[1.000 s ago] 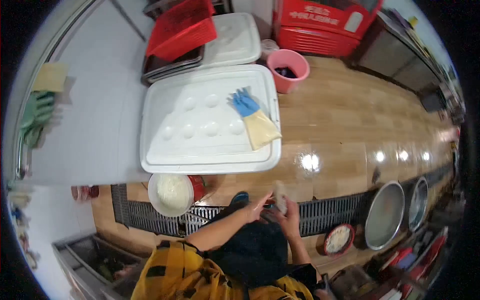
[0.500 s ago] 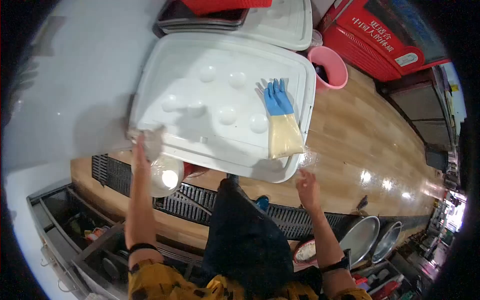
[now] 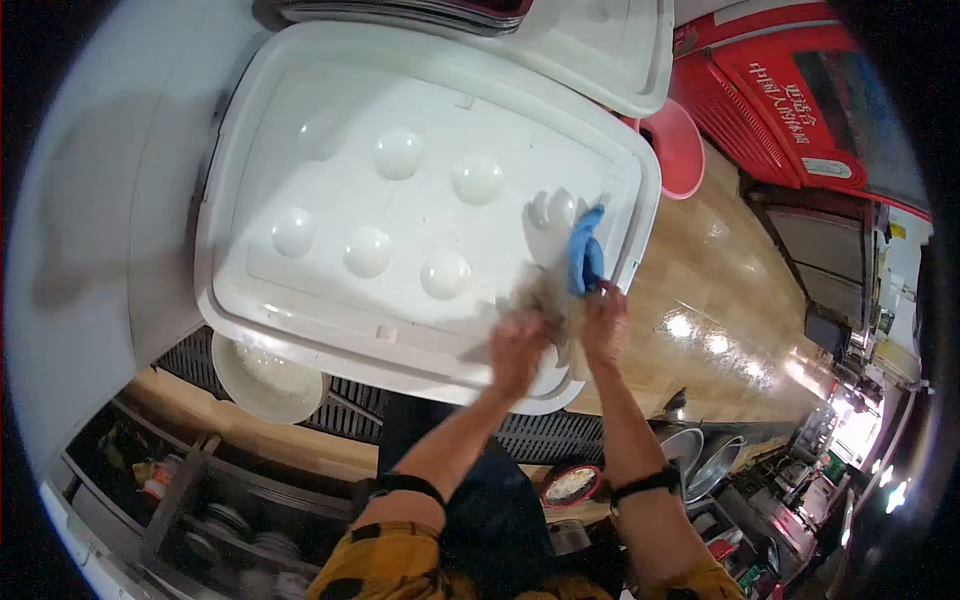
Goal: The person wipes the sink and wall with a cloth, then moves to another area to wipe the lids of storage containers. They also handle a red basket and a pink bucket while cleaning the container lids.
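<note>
Now, over a white lid (image 3: 420, 215), left fingers (image 3: 520, 328) curled round blurred cloth (image 3: 536, 290), right fingers (image 3: 609, 299) pinching a blue glove (image 3: 582, 252).

left hand: the left hand (image 3: 518, 352) is gripping a pale cloth (image 3: 538, 292), motion-blurred, over the near right part of the white lid (image 3: 335, 185).
right hand: the right hand (image 3: 605, 325) is holding the glove (image 3: 586, 255) near the lid's right edge, blue part showing beyond the hand.
near side: a pale tub (image 3: 260, 388) is holding whitish contents, its far side passing under the lid edge.
far side: stacked trays (image 3: 420, 14) and a second lid (image 3: 590, 60) are sitting behind; the pink bucket (image 3: 680, 155) is standing on the floor (image 3: 700, 260).
</note>
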Tool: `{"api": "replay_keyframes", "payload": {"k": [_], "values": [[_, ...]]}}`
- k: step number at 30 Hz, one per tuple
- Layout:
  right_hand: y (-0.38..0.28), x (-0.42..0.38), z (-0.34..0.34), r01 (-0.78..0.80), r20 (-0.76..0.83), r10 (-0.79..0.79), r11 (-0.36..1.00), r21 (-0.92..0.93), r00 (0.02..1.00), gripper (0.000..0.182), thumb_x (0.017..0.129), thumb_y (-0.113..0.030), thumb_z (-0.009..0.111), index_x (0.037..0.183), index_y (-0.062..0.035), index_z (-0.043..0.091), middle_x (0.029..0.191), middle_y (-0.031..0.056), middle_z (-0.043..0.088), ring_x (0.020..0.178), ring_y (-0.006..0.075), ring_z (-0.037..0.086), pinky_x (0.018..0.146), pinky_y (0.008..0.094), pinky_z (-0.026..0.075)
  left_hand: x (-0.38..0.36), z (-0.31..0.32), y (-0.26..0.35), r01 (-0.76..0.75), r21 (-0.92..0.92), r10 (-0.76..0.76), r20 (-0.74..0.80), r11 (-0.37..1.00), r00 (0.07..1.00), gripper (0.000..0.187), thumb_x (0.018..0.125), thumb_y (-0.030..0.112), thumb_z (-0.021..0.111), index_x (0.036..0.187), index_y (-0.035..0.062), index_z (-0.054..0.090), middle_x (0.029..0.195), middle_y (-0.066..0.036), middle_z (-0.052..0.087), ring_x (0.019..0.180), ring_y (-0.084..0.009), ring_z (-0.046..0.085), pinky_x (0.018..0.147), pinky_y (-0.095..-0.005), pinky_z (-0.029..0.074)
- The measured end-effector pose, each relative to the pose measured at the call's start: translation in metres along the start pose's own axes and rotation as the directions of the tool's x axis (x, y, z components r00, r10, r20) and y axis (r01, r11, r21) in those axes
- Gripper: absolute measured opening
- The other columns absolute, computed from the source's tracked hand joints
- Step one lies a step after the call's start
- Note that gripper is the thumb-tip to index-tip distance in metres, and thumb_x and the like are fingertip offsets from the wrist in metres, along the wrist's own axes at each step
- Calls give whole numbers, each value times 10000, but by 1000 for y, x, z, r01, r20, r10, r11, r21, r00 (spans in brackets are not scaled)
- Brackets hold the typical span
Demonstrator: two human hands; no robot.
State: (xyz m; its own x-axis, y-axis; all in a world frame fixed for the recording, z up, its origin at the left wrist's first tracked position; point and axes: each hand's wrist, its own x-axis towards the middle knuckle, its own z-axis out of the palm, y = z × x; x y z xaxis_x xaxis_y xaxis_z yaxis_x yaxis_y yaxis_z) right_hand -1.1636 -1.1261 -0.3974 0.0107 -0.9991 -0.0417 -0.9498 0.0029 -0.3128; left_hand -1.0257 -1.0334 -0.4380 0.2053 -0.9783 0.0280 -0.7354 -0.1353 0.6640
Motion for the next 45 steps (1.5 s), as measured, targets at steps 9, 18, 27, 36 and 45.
{"api": "replay_keyframes", "payload": {"k": [9, 18, 27, 36, 45], "values": [[70, -26, -125, -440, -96, 517, 800, 407, 851, 194, 888, -210, 508, 921, -52, 616, 834, -15, 558, 791, 85, 496, 676, 267, 390, 138, -153, -103, -9, -18, 8, -90, 1000, 996, 572, 729, 49, 588, 1293, 39, 492, 1321, -160, 491, 1223, -343, 464, 1034, -419, 367], [52, -100, -121, -502, 8, 635, 603, 620, 772, 183, 831, -136, 490, 849, -32, 640, 827, 7, 581, 779, 119, 498, 703, 273, 391, 334, -140, -236, 107, 503, 252, -593, 858, 765, 345, 809, 125, 508, 1123, 19, 603, 1161, -131, 594, 1120, -325, 513, 951, -469, 389], [16, -77, -200, -451, -82, 599, 679, 580, 797, 238, 829, -196, 500, 876, 3, 622, 823, 33, 581, 791, 134, 525, 727, 275, 419, 112, 8, 62, -116, -238, 175, 245, 964, 954, 314, 747, 69, 555, 1042, 111, 654, 1209, -102, 543, 1066, -337, 515, 912, -496, 393], [99, -143, -175, -516, -11, 681, 565, 644, 732, 262, 799, -166, 464, 911, -17, 648, 717, -13, 563, 587, 52, 448, 520, 215, 332, 328, -88, -106, -91, -486, -187, -493, 869, 850, 371, 765, 68, 607, 1108, -69, 572, 1108, -194, 599, 996, -307, 588, 895, -358, 460], [146, -174, -184, -648, 170, 752, 402, 647, 637, 265, 807, -214, 469, 898, -25, 631, 654, -38, 493, 560, 39, 388, 500, 233, 289, 342, 32, 11, -107, 440, 237, -253, 892, 938, 300, 644, 113, 615, 934, 39, 598, 1031, -154, 602, 1019, -313, 539, 896, -444, 404]]}}
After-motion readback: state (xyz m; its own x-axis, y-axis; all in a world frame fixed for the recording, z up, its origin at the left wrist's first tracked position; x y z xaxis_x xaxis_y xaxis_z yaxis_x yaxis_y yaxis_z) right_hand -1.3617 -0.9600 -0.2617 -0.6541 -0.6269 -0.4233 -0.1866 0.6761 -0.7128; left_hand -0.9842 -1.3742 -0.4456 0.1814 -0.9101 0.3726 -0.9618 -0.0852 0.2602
